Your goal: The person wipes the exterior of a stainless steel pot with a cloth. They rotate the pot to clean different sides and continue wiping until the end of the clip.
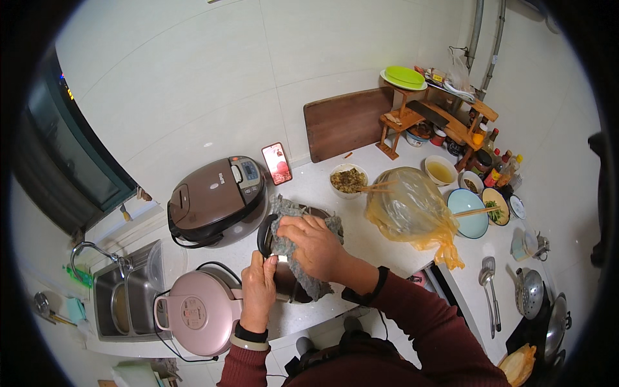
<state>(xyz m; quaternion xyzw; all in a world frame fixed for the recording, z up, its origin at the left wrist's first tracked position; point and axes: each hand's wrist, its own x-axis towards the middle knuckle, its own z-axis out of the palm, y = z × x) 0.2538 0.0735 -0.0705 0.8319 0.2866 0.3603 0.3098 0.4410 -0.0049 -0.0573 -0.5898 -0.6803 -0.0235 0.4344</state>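
On the counter edge in front of me stands a shiny dark metal vessel [284, 281] with a curved black handle [262, 237], perhaps a kettle or pot; most of it is hidden. My left hand [259, 287] is closed on its near side, at the lower end of the handle. My right hand [314, 246] presses a ragged grey cloth [312, 286] onto the top and side of the vessel, fingers bent over the cloth. The cloth hangs down over the vessel's right side.
A brown rice cooker [209, 200] and a pink round electric griddle [196, 313] stand to the left, near the sink [138, 322]. Beyond are a propped phone [277, 164], a food bowl [349, 181] with chopsticks, a bagged bowl [406, 206] and a blue bowl [469, 216].
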